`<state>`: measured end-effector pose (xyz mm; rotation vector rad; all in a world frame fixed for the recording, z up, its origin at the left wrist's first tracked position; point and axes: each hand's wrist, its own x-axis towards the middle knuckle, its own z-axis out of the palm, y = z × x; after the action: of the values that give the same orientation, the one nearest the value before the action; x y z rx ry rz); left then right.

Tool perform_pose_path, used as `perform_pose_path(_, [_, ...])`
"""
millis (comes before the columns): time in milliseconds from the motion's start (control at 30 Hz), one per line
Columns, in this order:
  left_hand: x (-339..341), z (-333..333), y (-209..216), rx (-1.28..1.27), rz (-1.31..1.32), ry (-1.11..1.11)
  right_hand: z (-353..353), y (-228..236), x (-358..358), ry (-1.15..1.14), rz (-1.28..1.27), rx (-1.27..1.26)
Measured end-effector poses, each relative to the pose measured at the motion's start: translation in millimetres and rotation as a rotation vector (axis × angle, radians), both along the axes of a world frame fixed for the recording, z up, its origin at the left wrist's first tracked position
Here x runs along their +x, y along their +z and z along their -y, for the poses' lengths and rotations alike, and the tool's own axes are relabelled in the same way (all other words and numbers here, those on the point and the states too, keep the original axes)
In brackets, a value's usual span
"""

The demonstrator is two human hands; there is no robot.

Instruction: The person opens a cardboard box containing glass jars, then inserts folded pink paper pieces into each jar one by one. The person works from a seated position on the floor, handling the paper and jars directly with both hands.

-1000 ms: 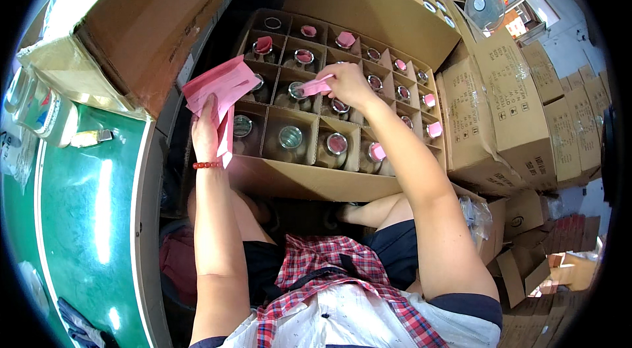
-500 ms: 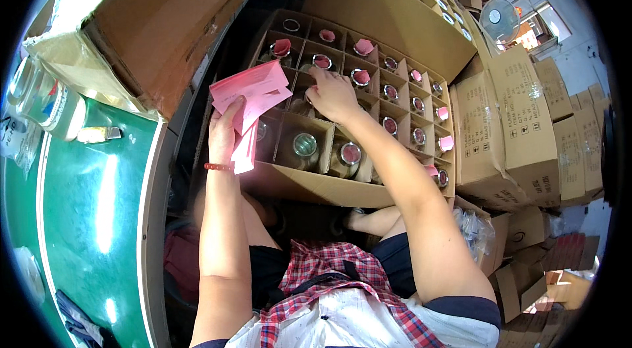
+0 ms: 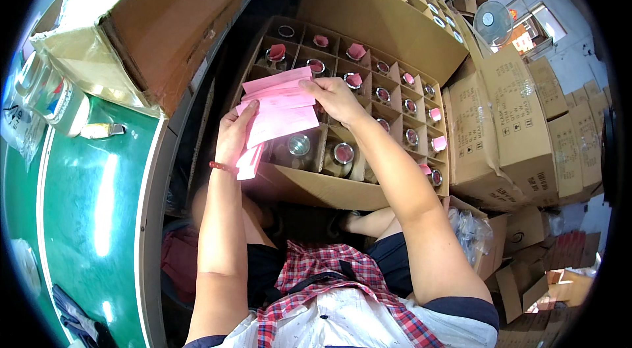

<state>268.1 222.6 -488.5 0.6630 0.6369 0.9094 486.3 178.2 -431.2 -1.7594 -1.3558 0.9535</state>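
Pink paper slips (image 3: 283, 121) lie fanned out in a loose stack, held by my left hand (image 3: 233, 132) with the thumb on top. My right hand (image 3: 339, 99) pinches the right edge of an upper slip between thumb and fingers. Below both hands stands a divided cardboard box (image 3: 316, 187) of glass jars. Rolled or folded pink paper sticks out of several jars, such as the jar (image 3: 356, 52) toward the back. Near the front, a jar (image 3: 299, 145) and the jar beside it (image 3: 343, 153) show no pink paper at the mouth. The slips hide some left compartments.
To the left is a green table (image 3: 79, 190) with a plastic jar (image 3: 56, 98), a glove (image 3: 76, 315) and a brown carton (image 3: 171, 25). Stacked cartons (image 3: 513, 124) stand at the right. Another divided box (image 3: 388, 19) sits behind.
My right hand has come up out of the jars to the slips and now grips one by its edge. The stack in my left hand has spread out to the right.
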Motion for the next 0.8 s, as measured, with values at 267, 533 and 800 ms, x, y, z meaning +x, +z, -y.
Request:
perform_pose_path(267, [-5, 1, 1, 0.054, -0.025, -0.094, 13, 8, 5, 0.105, -0.230, -0.034])
perform_pose_path(533, [-4, 5, 6, 0.063, -0.046, -0.073, 18, 13, -9, 0.109, -0.233, 0.081])
perform_pose_path(800, [-13, -4, 2, 0.088, -0.034, 0.016, 16, 12, 7, -0.050, -0.354, -0.046])
